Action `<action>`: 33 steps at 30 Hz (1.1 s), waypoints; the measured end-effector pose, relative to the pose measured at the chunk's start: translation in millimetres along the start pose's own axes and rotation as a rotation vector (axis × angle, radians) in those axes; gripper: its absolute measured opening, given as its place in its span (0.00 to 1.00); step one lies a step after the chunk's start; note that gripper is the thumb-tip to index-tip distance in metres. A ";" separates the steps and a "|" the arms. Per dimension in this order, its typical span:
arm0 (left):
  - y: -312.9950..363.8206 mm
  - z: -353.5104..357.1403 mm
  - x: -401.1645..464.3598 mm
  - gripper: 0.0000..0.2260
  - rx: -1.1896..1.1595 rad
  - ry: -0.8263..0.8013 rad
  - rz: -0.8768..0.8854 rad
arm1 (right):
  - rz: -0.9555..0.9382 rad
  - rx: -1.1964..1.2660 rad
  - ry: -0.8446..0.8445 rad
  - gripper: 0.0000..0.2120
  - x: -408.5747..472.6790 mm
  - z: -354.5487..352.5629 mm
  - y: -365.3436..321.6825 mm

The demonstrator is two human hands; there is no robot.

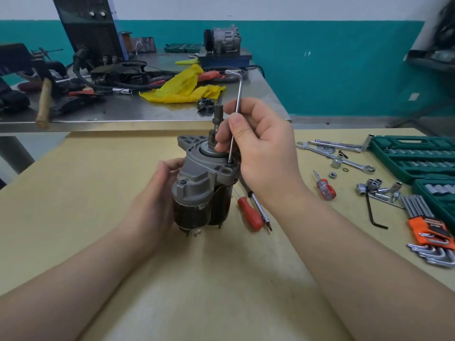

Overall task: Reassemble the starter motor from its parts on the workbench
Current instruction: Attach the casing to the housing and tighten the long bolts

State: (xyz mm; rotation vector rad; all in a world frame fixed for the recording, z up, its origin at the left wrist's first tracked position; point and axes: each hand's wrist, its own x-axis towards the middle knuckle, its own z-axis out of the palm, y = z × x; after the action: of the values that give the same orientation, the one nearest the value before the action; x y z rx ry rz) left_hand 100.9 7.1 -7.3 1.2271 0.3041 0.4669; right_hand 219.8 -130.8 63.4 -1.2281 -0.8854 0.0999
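On workbench [73, 193], starter motor [204, 190] upright.

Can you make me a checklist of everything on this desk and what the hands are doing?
Surface: tan bench; a steel table stands behind it.
Job's things: starter stands upright on the bench, shaft up; hex key set tip-down in a bolt on its top flange.
Clutter: red screwdriver, small screwdriver, spanners, loose sockets, hex key set, green socket case.
Hands: left hand holds the starter's side; right hand pinches the hex key.
Cables: black leads on the steel table.
Surroundings: teal wall, welder, yellow rag.
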 end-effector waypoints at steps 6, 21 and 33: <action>-1.6 9.1 27.3 0.37 -0.115 -0.302 -0.149 | 0.041 0.025 0.024 0.08 0.9 -3.9 -0.4; -16.6 37.4 -9.2 0.26 -0.255 -0.174 -0.013 | -0.176 -0.085 0.164 0.09 -34.4 28.3 7.6; -24.9 35.4 -5.8 0.28 -0.099 -0.166 0.156 | -0.097 -0.021 0.114 0.10 -30.1 17.7 3.5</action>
State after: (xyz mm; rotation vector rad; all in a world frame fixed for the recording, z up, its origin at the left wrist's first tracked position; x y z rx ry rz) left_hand 116.8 -31.6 -20.0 1.1896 0.0428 0.5050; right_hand 189.5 -131.2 45.5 -1.1967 -0.8461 -0.0569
